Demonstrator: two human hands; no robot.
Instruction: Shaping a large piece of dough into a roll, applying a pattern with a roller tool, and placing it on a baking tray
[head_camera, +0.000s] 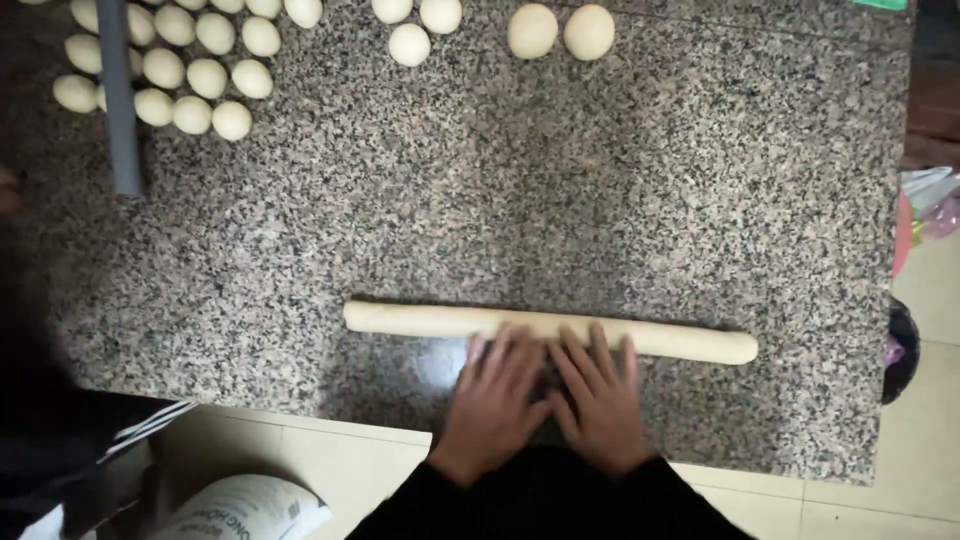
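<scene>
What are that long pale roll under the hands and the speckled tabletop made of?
The long roll looks like soft dough: pale cream, matte, smooth, the same colour as the small balls nearby. The tabletop appears to be polished granite or similar stone: black-and-grey speckle with a faint sheen.

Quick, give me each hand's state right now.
Left hand: open, flat, fingers on the dough log.
Right hand: open, flat, fingers on the same log.

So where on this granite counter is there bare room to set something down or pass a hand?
The widest bare stretch of the granite counter lies between the dough log under both hands and the dough balls along the far edge. The right side is bare too. The far-left corner is crowded with balls and a grey pipe.
</scene>
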